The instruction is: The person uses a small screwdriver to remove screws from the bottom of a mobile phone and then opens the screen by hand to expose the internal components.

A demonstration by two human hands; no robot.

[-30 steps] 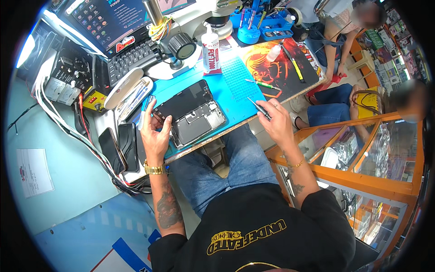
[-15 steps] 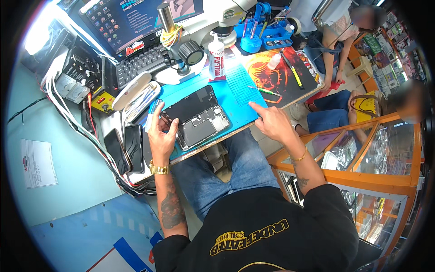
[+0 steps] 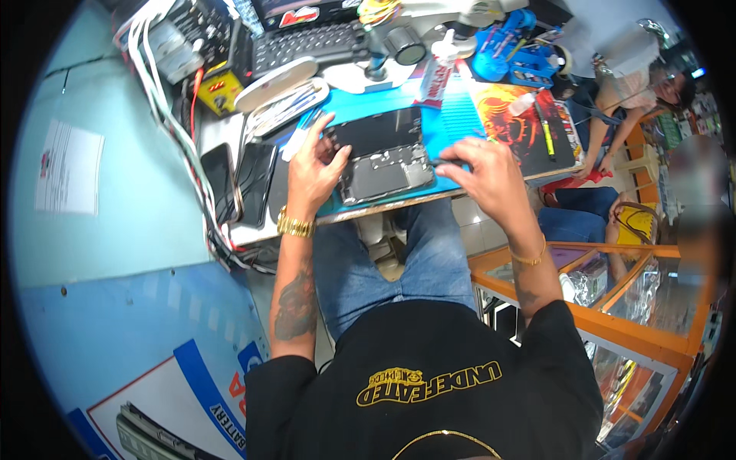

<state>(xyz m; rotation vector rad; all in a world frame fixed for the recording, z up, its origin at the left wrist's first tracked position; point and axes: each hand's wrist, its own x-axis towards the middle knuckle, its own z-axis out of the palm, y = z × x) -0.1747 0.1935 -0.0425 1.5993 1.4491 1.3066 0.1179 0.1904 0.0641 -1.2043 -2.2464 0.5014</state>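
An opened smartphone (image 3: 387,178) lies on the blue work mat (image 3: 452,123). Its dark screen panel (image 3: 379,132) is folded up on the far side, and the circuit board and battery are exposed. My left hand (image 3: 310,170) grips the phone's left end, thumb and fingers about the edge of the panel. At the right end, my right hand (image 3: 487,175) has its fingers drawn together beside the board. Something small and dark shows at those fingertips, too blurred to name.
Left of the mat are two dark phones (image 3: 253,180) and an open case of tools (image 3: 287,107). Beyond the mat stand a glue tube (image 3: 437,77), a keyboard (image 3: 310,47) and a blue tool holder (image 3: 510,57). A yellow-handled tool (image 3: 549,138) lies right; another person (image 3: 625,100) sits beyond.
My right hand has come in from the mat's right part to the phone's right end, its pointing finger now drawn in. My left hand stays at the phone. The whole view has shifted.
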